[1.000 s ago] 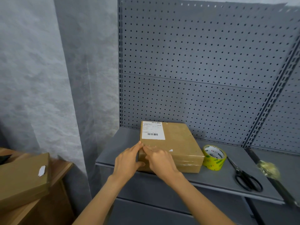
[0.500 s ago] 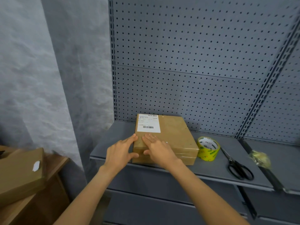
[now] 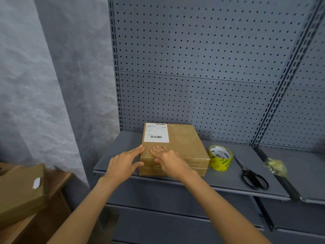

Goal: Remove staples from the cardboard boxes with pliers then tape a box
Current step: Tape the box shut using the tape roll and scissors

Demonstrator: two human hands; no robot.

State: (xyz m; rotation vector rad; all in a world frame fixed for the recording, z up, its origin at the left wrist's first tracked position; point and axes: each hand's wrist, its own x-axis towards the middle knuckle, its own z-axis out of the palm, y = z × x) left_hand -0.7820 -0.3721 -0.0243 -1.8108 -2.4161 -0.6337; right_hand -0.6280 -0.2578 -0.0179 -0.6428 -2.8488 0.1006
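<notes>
Both hands (image 3: 123,164) (image 3: 169,160) flat on box (image 3: 184,147) front-left corner.

Grey pegboard (image 3: 193,59) – grey wall (image 3: 44,76), wooden table (image 3: 59,180)

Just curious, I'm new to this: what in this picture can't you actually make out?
Head view only:
- White shipping label on the brown cardboard box: print too small.
- Box's near left corner: covered by the left hand and right hand.
- Crumpled yellowish wad on the grey metal shelf: blurred.
</notes>
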